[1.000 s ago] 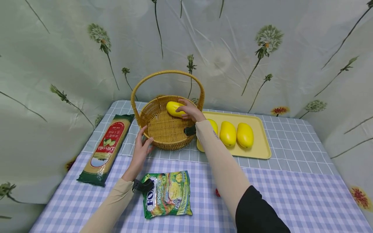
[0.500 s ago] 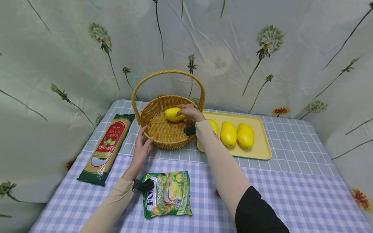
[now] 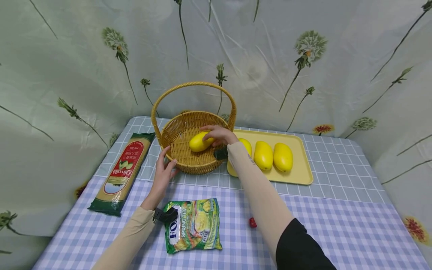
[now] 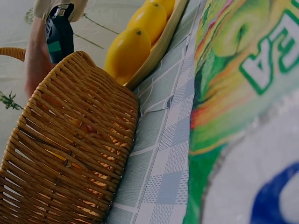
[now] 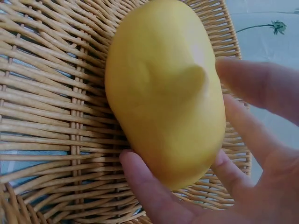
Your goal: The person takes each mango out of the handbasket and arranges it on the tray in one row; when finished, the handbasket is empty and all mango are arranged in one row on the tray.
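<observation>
A yellow mango (image 3: pixel 200 142) lies inside the round wicker basket (image 3: pixel 192 163). My right hand (image 3: pixel 220 135) holds it, reaching in over the basket's right side. In the right wrist view, fingers and thumb curve around the end of the mango (image 5: pixel 163 93), with the woven bottom beneath. My left hand (image 3: pixel 163 173) touches the outside of the basket at its front left, fingers fairly straight against the rim and thumb spread apart. The left wrist view shows the basket's woven wall (image 4: pixel 70 140) but not the left fingers.
Right of the basket, a yellow tray (image 3: pixel 302 165) bears three more mangoes (image 3: pixel 263 155), one partly behind the right sleeve. A spaghetti pack (image 3: pixel 123 172) lies at left. In front are a green Fox's candy bag (image 3: pixel 194 225) and a small red object (image 3: pixel 252 222). The basket's tall handle (image 3: pixel 194 83) arches above.
My right hand has brought the mango slightly toward the front and left within the basket, turning it a little. The left hand stays at the rim.
</observation>
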The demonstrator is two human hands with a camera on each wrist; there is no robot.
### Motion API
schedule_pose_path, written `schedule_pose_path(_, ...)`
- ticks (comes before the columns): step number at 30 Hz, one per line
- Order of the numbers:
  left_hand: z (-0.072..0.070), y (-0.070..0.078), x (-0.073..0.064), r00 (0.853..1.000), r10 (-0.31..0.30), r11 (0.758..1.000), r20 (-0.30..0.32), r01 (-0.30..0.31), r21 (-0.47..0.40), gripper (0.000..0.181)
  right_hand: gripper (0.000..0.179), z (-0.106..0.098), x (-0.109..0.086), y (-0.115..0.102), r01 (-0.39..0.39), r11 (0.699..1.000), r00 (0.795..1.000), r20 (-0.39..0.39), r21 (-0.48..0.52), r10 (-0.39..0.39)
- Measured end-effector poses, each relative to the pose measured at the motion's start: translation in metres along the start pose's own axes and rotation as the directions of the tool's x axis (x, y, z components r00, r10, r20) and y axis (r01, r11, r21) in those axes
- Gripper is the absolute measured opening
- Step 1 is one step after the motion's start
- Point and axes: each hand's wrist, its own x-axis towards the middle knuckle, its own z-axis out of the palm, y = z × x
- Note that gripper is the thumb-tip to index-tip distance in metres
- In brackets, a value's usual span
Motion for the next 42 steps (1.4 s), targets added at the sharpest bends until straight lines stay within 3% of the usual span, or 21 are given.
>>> schedule_pose_path(3,0.0,0.0,0.001,1.0,-0.007,1.0,-0.004,0.007,0.006,0.055,0.056,-0.001,-0.002,-0.001,0.014,1.0,0.999,0.03,-0.013,-0.014)
schedule_pose_path(8,0.001,0.0,0.001,1.0,-0.006,1.0,-0.004,0.006,0.021,0.056,0.047,-0.004,-0.01,-0.006,0.114,0.992,0.991,0.07,0.053,-0.118)
schedule_pose_path(16,0.002,0.002,0.0,1.0,-0.02,0.999,-0.009,0.02,0.029,0.056,0.023,-0.008,-0.03,-0.009,0.319,0.926,0.939,0.069,0.2,-0.338)
schedule_pose_path(21,0.003,0.003,0.001,1.0,-0.009,1.0,-0.008,0.01,0.023,0.056,0.032,-0.014,-0.05,-0.008,0.388,0.892,0.907,0.075,0.232,-0.414)
schedule_pose_path(25,0.003,0.002,0.0,1.0,-0.006,1.0,-0.007,0.006,0.019,0.055,0.039,-0.023,-0.066,-0.001,0.409,0.886,0.9,0.064,0.221,-0.431)
schedule_pose_path(30,0.003,0.002,-0.001,1.0,-0.009,1.0,0.004,0.009,0.0,0.055,0.042,-0.04,-0.087,0.016,0.393,0.89,0.912,0.027,0.232,-0.41)
schedule_pose_path(37,0.007,0.024,-0.011,0.999,-0.042,0.999,0.021,0.043,-0.026,0.056,0.028,-0.069,-0.119,0.051,0.359,0.897,0.933,-0.083,0.259,-0.349)
schedule_pose_path(42,0.003,0.008,-0.003,0.999,-0.043,0.999,0.015,0.044,-0.009,0.057,0.026,-0.091,-0.14,0.079,0.324,0.914,0.94,-0.194,0.246,-0.281)
